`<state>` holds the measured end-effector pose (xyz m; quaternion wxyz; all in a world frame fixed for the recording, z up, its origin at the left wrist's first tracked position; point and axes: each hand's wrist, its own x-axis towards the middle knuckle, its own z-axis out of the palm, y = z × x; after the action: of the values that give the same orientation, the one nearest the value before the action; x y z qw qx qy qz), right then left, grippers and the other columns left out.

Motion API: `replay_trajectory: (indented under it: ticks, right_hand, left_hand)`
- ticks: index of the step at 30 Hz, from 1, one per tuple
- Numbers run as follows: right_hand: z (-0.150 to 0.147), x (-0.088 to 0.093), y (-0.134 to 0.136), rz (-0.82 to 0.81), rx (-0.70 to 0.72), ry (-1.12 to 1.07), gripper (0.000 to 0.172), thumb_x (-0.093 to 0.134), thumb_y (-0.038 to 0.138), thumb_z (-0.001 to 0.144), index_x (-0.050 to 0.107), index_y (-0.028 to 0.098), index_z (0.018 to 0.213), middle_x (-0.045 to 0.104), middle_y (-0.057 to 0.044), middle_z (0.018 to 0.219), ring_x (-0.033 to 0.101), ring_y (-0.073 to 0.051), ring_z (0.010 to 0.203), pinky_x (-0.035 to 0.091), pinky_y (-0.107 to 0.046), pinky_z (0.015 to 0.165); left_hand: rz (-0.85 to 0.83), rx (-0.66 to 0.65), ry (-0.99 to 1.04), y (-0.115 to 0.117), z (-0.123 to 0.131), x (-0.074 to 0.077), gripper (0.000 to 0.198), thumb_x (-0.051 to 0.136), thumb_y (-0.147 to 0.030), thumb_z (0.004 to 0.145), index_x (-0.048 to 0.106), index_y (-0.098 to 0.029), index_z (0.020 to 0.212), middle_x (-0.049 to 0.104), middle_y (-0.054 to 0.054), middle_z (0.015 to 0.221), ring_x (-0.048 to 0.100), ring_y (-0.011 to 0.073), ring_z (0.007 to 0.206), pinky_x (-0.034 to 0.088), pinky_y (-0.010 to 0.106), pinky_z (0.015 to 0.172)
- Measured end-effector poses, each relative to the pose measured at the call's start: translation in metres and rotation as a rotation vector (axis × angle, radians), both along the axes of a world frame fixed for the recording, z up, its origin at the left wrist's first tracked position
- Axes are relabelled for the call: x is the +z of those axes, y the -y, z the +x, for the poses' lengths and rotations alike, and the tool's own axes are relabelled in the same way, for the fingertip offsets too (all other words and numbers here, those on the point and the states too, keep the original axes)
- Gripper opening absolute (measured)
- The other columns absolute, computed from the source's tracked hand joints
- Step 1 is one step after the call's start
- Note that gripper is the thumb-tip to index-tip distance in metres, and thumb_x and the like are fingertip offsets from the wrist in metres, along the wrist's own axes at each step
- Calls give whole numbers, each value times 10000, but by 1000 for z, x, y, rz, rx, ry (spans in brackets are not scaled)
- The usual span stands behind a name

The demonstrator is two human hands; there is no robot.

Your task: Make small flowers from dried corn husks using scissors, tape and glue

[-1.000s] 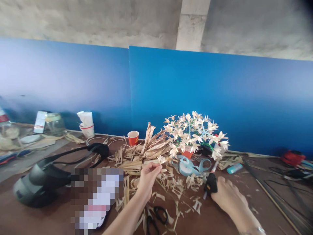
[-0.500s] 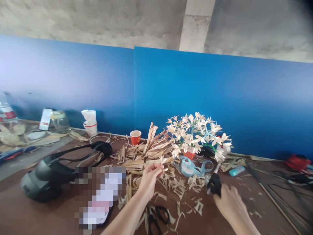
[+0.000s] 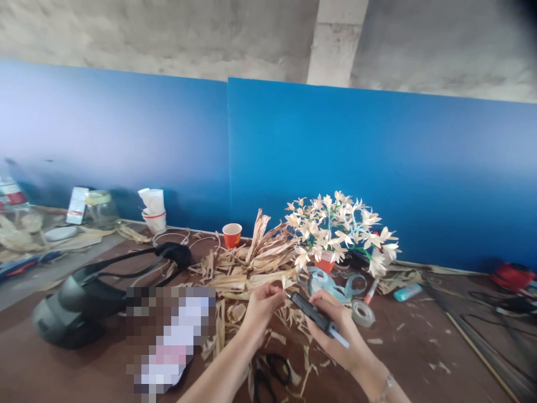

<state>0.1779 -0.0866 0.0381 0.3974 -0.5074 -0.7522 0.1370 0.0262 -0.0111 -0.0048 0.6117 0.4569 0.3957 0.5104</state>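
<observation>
My left hand (image 3: 260,305) pinches a small cream husk flower (image 3: 286,281) by its base, above the pile of dried husk strips (image 3: 247,263). My right hand (image 3: 335,330) grips a black glue gun (image 3: 314,314); its nozzle points up-left and sits right at the flower between my left fingers. Behind them stands a bouquet of cream husk flowers (image 3: 339,226) in an orange cup (image 3: 324,261).
Black scissors (image 3: 268,372) lie near my forearms. A tape roll (image 3: 363,312), light blue ribbon (image 3: 331,281), a red paper cup (image 3: 232,234), a black headset (image 3: 84,296) and a pixelated object (image 3: 168,336) lie on the brown table (image 3: 419,352). Cables (image 3: 482,347) run along the right.
My right hand lifted the glue gun off the table at the right and brought it left to the flower held in my left hand. The left hand stayed nearly still.
</observation>
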Motion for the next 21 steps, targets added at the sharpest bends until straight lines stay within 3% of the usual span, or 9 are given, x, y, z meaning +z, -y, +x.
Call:
replay_trajectory:
  ticks: [4, 21]
  right_hand:
    - [1, -9, -5, 17, -27, 23, 83, 484, 112, 715, 510, 190, 706, 504, -30, 781, 511, -162, 716, 421, -260, 651]
    - [8, -24, -12, 79, -13, 65, 147, 503, 71, 674, 481, 196, 749, 492, -42, 825, 520, -178, 756, 436, -273, 674]
  left_hand:
    - [-20, -14, -48, 2, 1, 2, 186, 664, -271, 554, 548, -128, 528, 491, -38, 436, 376, 63, 412, 240, 190, 443]
    - [-87, -43, -60, 7, 2, 6, 247, 676, -329, 551, 520, -138, 558, 481, -40, 455, 374, 64, 418, 244, 192, 433]
